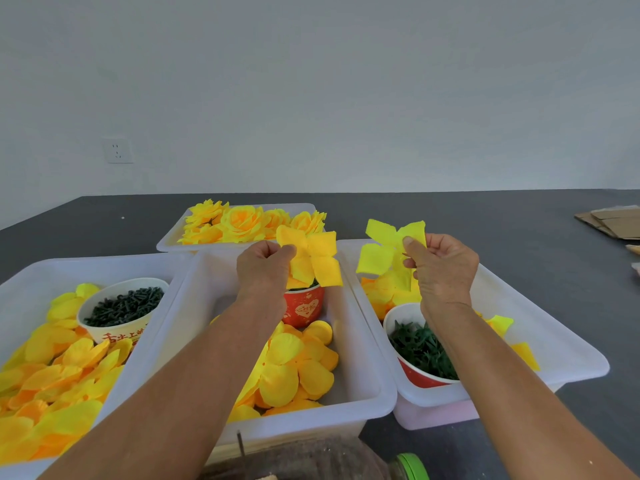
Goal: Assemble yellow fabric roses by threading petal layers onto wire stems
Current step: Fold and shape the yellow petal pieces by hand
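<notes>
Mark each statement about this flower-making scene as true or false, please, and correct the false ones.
1. Each hand holds a yellow petal layer. True: the left hand pinches one petal layer, the right hand another.
2. The finished roses lie in the far tray. True: finished roses, far tray.
3. The white cup holds green leaves. False: the white cup holds dark pegs.
4. The middle bin holds no petals. False: loose petals lie in the middle bin.
</notes>
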A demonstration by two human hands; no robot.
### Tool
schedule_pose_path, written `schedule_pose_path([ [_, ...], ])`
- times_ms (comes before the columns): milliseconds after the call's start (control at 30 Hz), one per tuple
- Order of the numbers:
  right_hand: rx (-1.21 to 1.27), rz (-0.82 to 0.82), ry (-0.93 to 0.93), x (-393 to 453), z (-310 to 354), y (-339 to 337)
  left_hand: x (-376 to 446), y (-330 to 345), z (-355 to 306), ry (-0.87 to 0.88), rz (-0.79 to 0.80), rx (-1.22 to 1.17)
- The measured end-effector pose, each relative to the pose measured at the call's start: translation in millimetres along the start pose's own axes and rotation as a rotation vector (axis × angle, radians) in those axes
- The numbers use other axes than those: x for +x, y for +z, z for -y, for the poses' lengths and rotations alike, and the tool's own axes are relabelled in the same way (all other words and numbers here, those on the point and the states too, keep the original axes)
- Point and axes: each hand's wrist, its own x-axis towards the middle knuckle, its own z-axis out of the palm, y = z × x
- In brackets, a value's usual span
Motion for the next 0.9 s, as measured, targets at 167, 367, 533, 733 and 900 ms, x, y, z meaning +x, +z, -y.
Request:
schedule_pose_path([
  [167, -0.059, -0.138, 0.114, 7.5, -3.3, -5.7, -2.3, -0.1, -0.6, 0.012, 0.045, 0.011],
  [367, -0.082, -0.21, 0.236, 14.1, -7.3, -9.2, -5.6, 1.0, -1.7, 0.038, 0.087, 0.033],
  [533, -0.353, -0.127, 0.147, 14.6, -13.5, -6.7, -6.9, 1.3, -2.6, 0.044, 0.123, 0.017],
  [733, -0.697, -0.041, 0.053, 12.3, -16.9, -1.8, -11.7, 1.4, -3.1, 0.066, 0.25, -0.008],
  [900, -0.777, 0.031, 0.088, 10.0, -17.3, 0.1, -13.3, 1.2, -4.6, 0.065, 0.292, -0.01],
])
